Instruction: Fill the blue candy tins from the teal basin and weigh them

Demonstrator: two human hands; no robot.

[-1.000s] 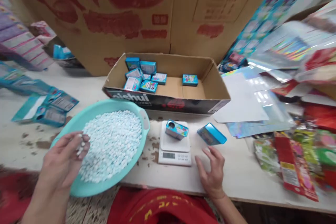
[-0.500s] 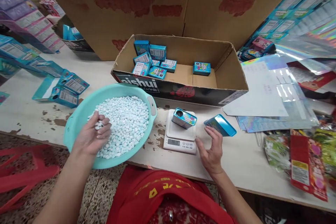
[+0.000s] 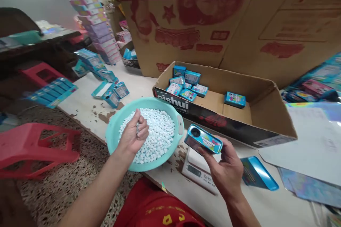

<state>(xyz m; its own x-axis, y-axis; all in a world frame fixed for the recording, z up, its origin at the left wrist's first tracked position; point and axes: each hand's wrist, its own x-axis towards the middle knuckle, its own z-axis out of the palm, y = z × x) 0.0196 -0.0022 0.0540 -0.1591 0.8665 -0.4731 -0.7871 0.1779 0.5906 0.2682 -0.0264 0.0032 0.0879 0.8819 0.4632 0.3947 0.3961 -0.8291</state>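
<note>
My left hand (image 3: pixel 133 132) is curled over the turquoise basin (image 3: pixel 111 138), closed around some small white candies. Many more pale white and bluish candies (image 3: pixel 158 136) fill the basin. In my right hand (image 3: pixel 227 170) is a small blue tin (image 3: pixel 204 140) with a round dark opening in its top, raised above the white kitchen scale (image 3: pixel 198 173). The hand and tin partly cover the scale, and its display is too blurred to read. Another blue tin (image 3: pixel 258 174) lies on the table just right of my right hand.
An open cardboard box (image 3: pixel 213 108) behind the scale holds several blue tins. More tins (image 3: pixel 115 94) are on the table at left. A red stool (image 3: pixel 39 145) stands on the floor. A large carton (image 3: pixel 191 25) rises behind, and white sheets (image 3: pixel 314 138) lie at right.
My right hand has taken hold of the tin on the scale and lifted it off. My left hand stays closed over the basin. The view has swung left.
</note>
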